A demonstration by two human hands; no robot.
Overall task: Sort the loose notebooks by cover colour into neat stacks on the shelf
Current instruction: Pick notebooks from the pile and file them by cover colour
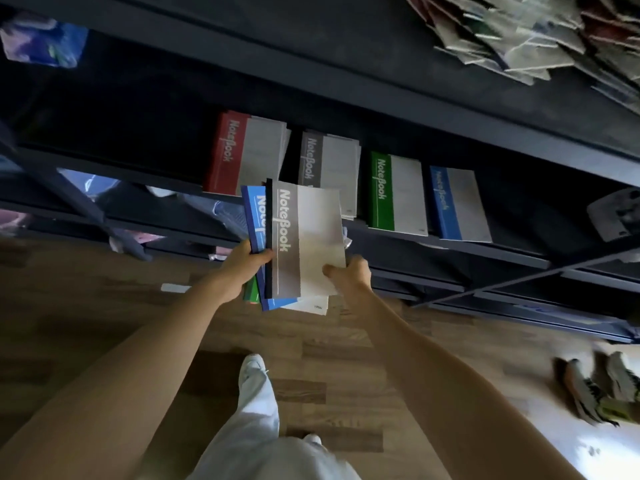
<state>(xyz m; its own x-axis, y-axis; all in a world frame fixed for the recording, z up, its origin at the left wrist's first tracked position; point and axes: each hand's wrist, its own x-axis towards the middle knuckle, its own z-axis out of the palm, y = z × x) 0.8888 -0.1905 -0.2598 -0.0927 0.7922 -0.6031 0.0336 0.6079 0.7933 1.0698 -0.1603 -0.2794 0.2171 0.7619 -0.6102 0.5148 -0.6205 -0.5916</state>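
Note:
I hold a bundle of notebooks in front of the dark shelf (450, 244). On top is a grey notebook (304, 237), with a blue notebook (256, 220) under it and a green one (252, 292) showing at the bottom left. My left hand (246, 268) grips the bundle's left edge. My right hand (346, 271) pinches the grey notebook's lower right corner. On the shelf lie four stacks side by side: red (242, 154), grey (332, 164), green (394, 192) and blue (457, 202).
An upper shelf (346, 81) overhangs the stacks, with a heap of loose papers (519, 32) at top right. Lower shelves hold cloth items (214, 209). Shoes (602, 389) lie on the wooden floor at right. My leg and white shoe (256, 382) stand below.

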